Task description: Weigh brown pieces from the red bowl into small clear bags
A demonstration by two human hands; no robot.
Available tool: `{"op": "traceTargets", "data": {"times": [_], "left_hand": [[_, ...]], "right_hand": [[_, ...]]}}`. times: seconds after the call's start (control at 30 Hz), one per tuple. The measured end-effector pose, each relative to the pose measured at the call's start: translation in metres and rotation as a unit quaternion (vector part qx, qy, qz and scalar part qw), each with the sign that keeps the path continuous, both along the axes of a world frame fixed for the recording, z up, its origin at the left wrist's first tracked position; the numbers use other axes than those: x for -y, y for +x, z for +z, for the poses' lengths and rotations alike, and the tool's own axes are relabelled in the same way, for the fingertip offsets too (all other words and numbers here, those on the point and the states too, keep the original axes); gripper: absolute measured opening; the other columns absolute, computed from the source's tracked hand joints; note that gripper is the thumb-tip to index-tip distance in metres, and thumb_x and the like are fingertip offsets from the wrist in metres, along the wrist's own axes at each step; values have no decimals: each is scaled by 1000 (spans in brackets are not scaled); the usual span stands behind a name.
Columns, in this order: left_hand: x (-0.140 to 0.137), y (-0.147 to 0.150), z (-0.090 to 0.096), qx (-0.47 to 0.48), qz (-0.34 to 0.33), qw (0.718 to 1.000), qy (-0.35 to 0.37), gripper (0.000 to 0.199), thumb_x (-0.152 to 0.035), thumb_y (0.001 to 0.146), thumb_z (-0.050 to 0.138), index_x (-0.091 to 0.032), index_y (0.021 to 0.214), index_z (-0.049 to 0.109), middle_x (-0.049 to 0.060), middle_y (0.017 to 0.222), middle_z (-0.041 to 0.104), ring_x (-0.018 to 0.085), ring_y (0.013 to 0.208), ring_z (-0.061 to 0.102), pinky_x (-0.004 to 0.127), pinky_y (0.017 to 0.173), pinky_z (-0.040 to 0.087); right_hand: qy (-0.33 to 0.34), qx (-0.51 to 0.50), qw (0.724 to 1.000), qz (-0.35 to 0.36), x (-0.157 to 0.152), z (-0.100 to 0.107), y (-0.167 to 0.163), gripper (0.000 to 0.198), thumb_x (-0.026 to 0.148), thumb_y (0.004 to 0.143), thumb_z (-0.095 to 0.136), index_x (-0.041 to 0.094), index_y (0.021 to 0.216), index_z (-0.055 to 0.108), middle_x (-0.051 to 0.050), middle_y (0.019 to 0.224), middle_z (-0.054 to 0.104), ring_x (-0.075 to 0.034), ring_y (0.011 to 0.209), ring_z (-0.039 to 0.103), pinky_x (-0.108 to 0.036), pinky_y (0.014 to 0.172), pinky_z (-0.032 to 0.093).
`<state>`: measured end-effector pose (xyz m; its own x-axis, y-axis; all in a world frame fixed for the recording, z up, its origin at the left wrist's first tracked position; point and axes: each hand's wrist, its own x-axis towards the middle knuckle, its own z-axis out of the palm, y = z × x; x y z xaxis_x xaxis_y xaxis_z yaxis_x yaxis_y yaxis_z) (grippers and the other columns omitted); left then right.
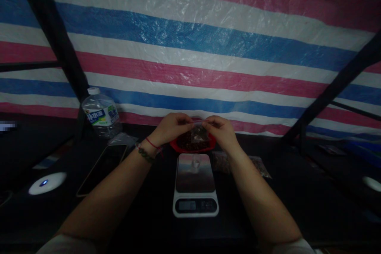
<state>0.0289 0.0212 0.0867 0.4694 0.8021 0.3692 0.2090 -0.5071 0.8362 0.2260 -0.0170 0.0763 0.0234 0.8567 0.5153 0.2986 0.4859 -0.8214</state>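
Between both hands hangs a small clear zip bag (199,134) with some dark, grainy contents. My left hand (175,127) pinches one end of its top edge, and my right hand (219,129) pinches the other end. Just behind and below the bag sits a red tray (176,147) holding dark loose material, partly hidden by the bag. Nearer to me stands a white digital kitchen scale (195,206) with a small clear cup (195,162) on its metal plate. The digits on its display are too blurred to read.
Filled clear bags (222,162) lie by my right forearm, with another bag (262,166) beyond it. To the left are a phone (102,168), a clear plastic bottle (102,115), empty plastic bags (122,139) and a white oval device (47,183). A striped tarp (190,79) hangs behind black frame bars.
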Motion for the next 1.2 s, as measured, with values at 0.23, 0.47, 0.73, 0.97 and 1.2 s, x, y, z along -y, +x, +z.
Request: {"op": "traceTargets", "data": {"times": [0.23,0.47,0.73,0.97,1.2], "left_hand": [[4,0,2,-11,-4,1000,26,24,-38,75,69,-14,78,72,3,76,72,15,70,64,24,65,49],[3,2,0,-21,-7,999,29,21,-34,75,67,-14,76,72,3,74,72,15,67,64,24,62,48],[6,4,-2,-56,-1,994,89,15,-27,77,64,-16,78,74,1,77,74,15,71,65,23,66,49],[5,0,1,-71,-21,992,105,18,-31,81,64,-17,82,76,3,83,76,15,74,67,24,68,50],[4,-7,9,-83,58,984,150,21,-36,80,65,-18,80,76,2,76,74,15,68,65,24,65,48]], "right_hand": [[-16,12,1000,17,2,-2,-4,15,34,71,71,20,73,72,-4,74,72,-18,66,64,-29,63,51],[-36,2,999,25,4,-3,-8,19,35,71,71,19,79,76,-5,77,75,-19,67,67,-29,63,53],[-5,69,997,34,1,-8,-6,15,30,78,67,19,83,76,-5,85,76,-20,76,70,-31,72,54],[33,99,994,24,3,-4,-4,10,26,79,66,20,80,75,-4,84,75,-18,77,68,-29,73,52],[39,65,997,-11,2,5,7,11,29,72,72,19,68,71,-3,73,70,-16,69,63,-28,66,48]]}}
